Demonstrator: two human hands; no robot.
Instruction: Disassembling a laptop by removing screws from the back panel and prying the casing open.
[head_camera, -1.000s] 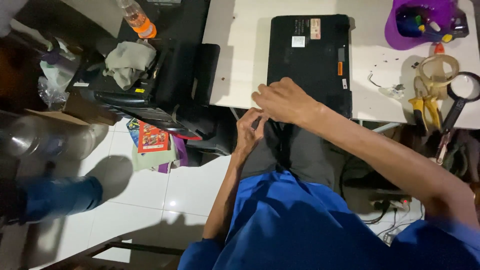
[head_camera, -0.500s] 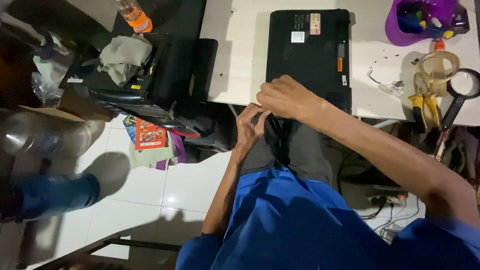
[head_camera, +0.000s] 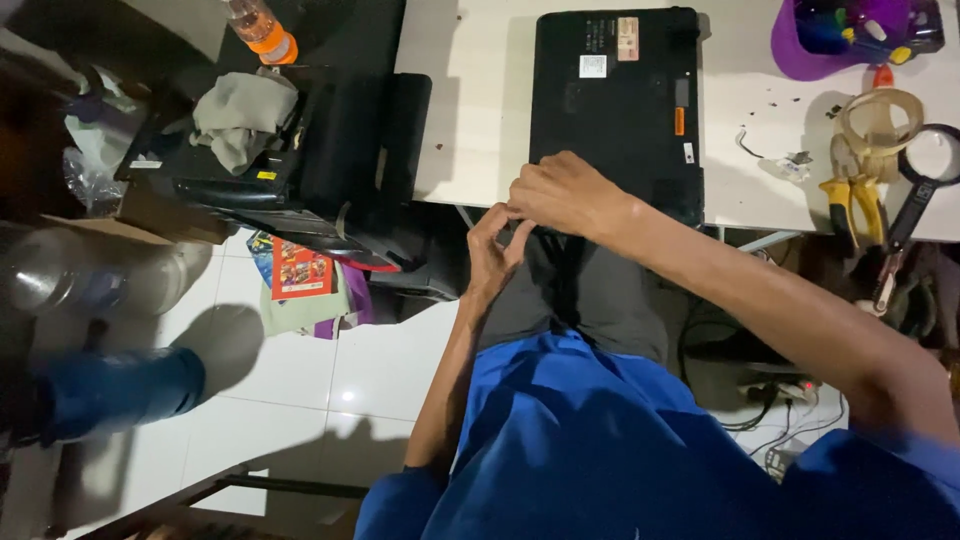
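A black laptop (head_camera: 615, 100) lies bottom side up on the white table (head_camera: 480, 90). My right hand (head_camera: 565, 195) rests palm down over the laptop's near left corner, fingers curled. My left hand (head_camera: 495, 250) comes up from below the table edge, and its fingertips meet those of my right hand at that corner. Anything small pinched between the fingers is hidden. I sit in a blue shirt (head_camera: 600, 450) and dark trousers.
On the table's right are a purple bowl (head_camera: 800, 50) of small items, a tape roll (head_camera: 880, 120), yellow-handled pliers (head_camera: 850, 195) and a magnifying glass (head_camera: 930, 160). Left of the table stands a black printer (head_camera: 330, 140) with a grey cloth (head_camera: 240, 120). Cables lie on the tiled floor.
Both hands stay together at the laptop's near corner, with only slight finger movement. The view has shifted a little.
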